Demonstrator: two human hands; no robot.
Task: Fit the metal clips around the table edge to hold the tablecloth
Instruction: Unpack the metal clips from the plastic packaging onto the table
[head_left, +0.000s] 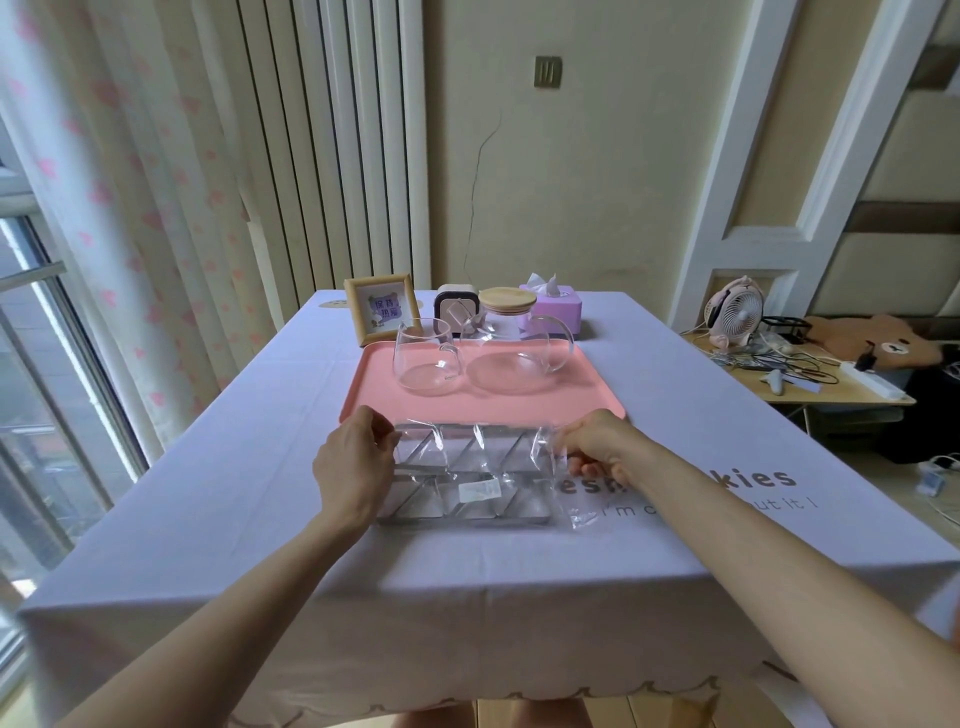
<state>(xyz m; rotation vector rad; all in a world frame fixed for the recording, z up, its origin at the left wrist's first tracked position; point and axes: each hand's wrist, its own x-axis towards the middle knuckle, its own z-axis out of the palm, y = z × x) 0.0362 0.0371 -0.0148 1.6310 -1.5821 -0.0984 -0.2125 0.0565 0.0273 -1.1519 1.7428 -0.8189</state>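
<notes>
Both hands pinch the clear plastic bag (475, 470) of metal clips (462, 512): left hand (353, 462) at one end, right hand (597, 449) opposite. Keep it flat on the bench (208, 499), opening gently so clips don't spill.

A clear plastic bag of metal clips (470, 480) lies on the lilac-clothed bench (234, 467), before a pink tray (587, 395) carrying a glass cup (423, 356) left of a glass teapot (511, 348).

One tray (582, 395), two glass vessels (514, 358)
</notes>
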